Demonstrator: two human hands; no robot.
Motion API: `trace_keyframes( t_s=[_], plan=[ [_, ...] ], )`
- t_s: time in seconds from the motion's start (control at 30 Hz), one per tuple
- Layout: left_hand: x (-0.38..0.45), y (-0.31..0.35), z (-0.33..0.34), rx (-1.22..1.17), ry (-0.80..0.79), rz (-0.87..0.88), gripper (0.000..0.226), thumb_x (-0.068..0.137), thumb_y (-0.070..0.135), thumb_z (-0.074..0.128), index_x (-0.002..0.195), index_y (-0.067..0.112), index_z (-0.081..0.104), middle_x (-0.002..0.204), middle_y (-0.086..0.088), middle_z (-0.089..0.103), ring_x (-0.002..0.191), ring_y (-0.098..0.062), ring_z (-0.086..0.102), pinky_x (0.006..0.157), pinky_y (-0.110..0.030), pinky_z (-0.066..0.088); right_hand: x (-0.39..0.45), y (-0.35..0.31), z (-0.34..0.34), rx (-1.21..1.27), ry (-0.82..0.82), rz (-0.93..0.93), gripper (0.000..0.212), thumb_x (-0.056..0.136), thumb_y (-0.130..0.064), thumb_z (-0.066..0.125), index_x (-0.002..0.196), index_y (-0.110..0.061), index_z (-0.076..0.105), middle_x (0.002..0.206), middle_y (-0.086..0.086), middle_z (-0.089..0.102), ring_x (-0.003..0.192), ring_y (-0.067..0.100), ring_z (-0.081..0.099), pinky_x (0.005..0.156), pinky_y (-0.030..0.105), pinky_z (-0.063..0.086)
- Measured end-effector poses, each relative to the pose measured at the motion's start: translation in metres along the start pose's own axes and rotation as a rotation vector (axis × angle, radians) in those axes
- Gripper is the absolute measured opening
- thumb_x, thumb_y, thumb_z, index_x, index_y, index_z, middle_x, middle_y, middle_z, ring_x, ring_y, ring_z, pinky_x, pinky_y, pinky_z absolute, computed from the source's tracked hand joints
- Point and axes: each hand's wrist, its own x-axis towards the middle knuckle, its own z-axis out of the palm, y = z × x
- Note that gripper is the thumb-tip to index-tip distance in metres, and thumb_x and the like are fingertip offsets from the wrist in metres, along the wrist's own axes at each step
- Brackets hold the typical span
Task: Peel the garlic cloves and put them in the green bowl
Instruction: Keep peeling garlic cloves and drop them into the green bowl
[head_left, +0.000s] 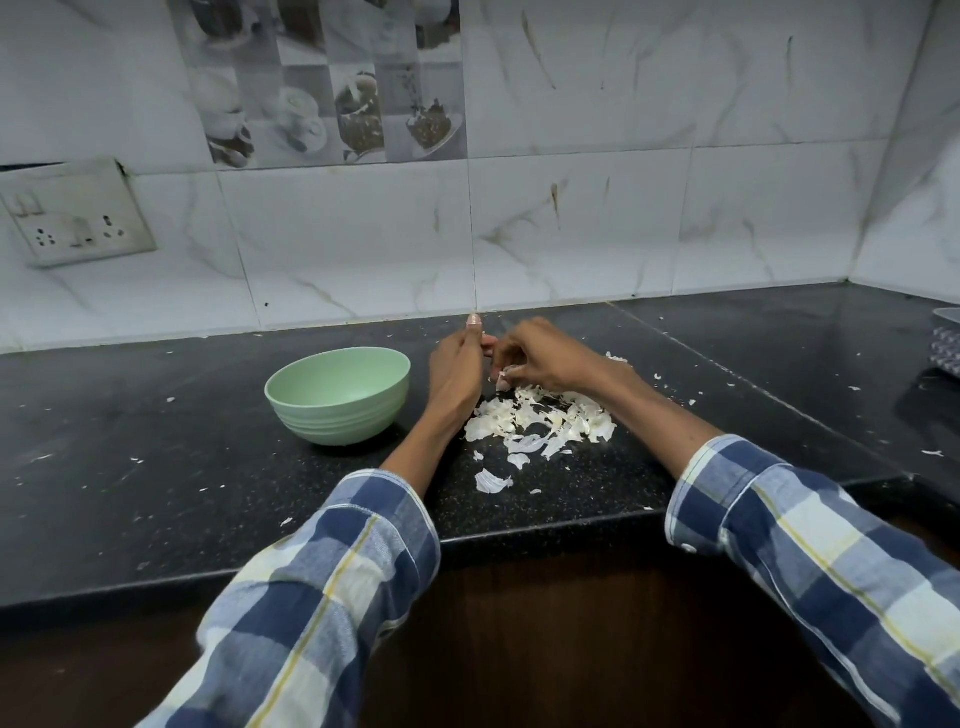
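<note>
The black granite counter (156, 467) runs under my checked sleeves (332, 582). On it stands the green bowl (337, 396), upright, my landmark; I cannot see inside it from here. Just right of the bowl my left hand (457, 374) is raised off the counter, thumb up, fingers curled, but I cannot tell what they hold. Further right of the bowl, my right hand (540, 358) curls its fingers onto a pale garlic piece (503, 382). The heap of garlic peels (545, 421) lies right of the bowl, below both hands.
</note>
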Motion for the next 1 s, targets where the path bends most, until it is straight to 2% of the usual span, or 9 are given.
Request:
trace_keyframes(
  t_s=[0.13, 0.27, 0.3, 0.4, 0.47, 0.53, 0.63, 0.8, 1.0],
  plan=[
    [0.001, 0.0, -0.001, 0.01, -0.001, -0.003, 0.055, 0.116, 0.04, 0.033, 0.114, 0.004, 0.075, 0.112, -0.011, 0.077, 0.11, -0.024, 0.07, 0.108, -0.043, 0.051, 0.0, -0.002, -0.004, -0.026, 0.084, -0.036, 0.006, 0.092, -0.009, 0.073, 0.097, -0.01, 0.076, 0.093, -0.003, 0.076, 0.078, 0.004, 0.072, 0.076, 0.031, 0.063],
    [0.0, 0.0, -0.001, 0.009, 0.031, -0.006, 0.058, 0.116, 0.041, 0.032, 0.112, 0.005, 0.077, 0.107, -0.01, 0.079, 0.112, -0.024, 0.069, 0.106, -0.038, 0.047, 0.006, -0.012, -0.015, -0.167, 0.348, -0.145, 0.008, 0.093, -0.005, 0.073, 0.092, -0.011, 0.078, 0.086, -0.003, 0.072, 0.075, 0.007, 0.062, 0.075, 0.026, 0.052],
    [0.0, 0.0, -0.001, 0.008, 0.034, -0.003, 0.059, 0.116, 0.042, 0.031, 0.113, 0.005, 0.077, 0.108, -0.01, 0.078, 0.111, -0.023, 0.069, 0.105, -0.038, 0.047, 0.006, -0.014, -0.013, -0.17, 0.329, -0.127, 0.009, 0.093, -0.004, 0.072, 0.089, -0.011, 0.076, 0.084, -0.003, 0.07, 0.075, 0.009, 0.062, 0.074, 0.025, 0.05],
    [0.002, 0.002, -0.003, 0.011, 0.041, 0.0, 0.058, 0.116, 0.039, 0.032, 0.115, 0.002, 0.077, 0.112, -0.012, 0.077, 0.109, -0.023, 0.07, 0.107, -0.039, 0.05, -0.001, -0.018, 0.003, -0.171, 0.004, -0.013, 0.019, 0.094, -0.002, 0.068, 0.08, -0.015, 0.067, 0.082, -0.004, 0.068, 0.074, 0.015, 0.069, 0.067, 0.029, 0.057],
    [0.001, 0.001, -0.003, 0.035, 0.036, 0.001, 0.053, 0.116, 0.036, 0.035, 0.115, 0.002, 0.076, 0.112, -0.012, 0.077, 0.111, -0.024, 0.07, 0.107, -0.04, 0.051, -0.001, -0.013, 0.007, -0.086, 0.021, 0.021, 0.016, 0.094, -0.005, 0.07, 0.08, -0.014, 0.069, 0.081, -0.004, 0.07, 0.069, 0.009, 0.069, 0.063, 0.028, 0.058],
    [0.0, -0.001, -0.003, 0.077, 0.026, 0.015, 0.044, 0.115, 0.031, 0.042, 0.113, 0.003, 0.076, 0.113, -0.011, 0.076, 0.114, -0.025, 0.068, 0.107, -0.04, 0.05, 0.002, -0.012, 0.0, 0.124, 0.231, 0.027, 0.002, 0.089, -0.009, 0.078, 0.087, -0.01, 0.078, 0.081, -0.004, 0.074, 0.064, -0.002, 0.067, 0.062, 0.017, 0.054],
    [0.0, -0.002, -0.005, 0.098, 0.022, 0.044, 0.027, 0.11, 0.023, 0.055, 0.108, 0.006, 0.075, 0.104, -0.006, 0.077, 0.109, -0.021, 0.07, 0.108, -0.041, 0.05, 0.001, -0.005, -0.011, 0.458, 0.444, 0.014, 0.014, 0.083, -0.009, 0.085, 0.096, -0.007, 0.081, 0.088, -0.003, 0.079, 0.077, -0.002, 0.072, 0.072, 0.013, 0.054],
    [-0.004, 0.001, -0.006, 0.094, 0.008, 0.115, 0.015, 0.102, 0.018, 0.07, 0.102, 0.004, 0.075, 0.099, -0.01, 0.078, 0.101, -0.025, 0.074, 0.101, -0.047, 0.056, -0.001, 0.005, -0.008, 0.657, 0.415, 0.029, 0.017, 0.086, -0.003, 0.081, 0.102, 0.001, 0.077, 0.098, 0.008, 0.079, 0.091, 0.022, 0.077, 0.081, 0.03, 0.062],
    [-0.006, 0.005, -0.008, 0.103, 0.06, 0.119, 0.015, 0.099, 0.017, 0.074, 0.103, 0.003, 0.075, 0.097, -0.011, 0.078, 0.097, -0.026, 0.074, 0.095, -0.043, 0.059, 0.0, 0.006, -0.011, 0.64, 0.352, 0.021, 0.016, 0.085, -0.009, 0.084, 0.1, -0.005, 0.078, 0.091, 0.005, 0.079, 0.085, 0.021, 0.077, 0.08, 0.028, 0.062]
  ],
)
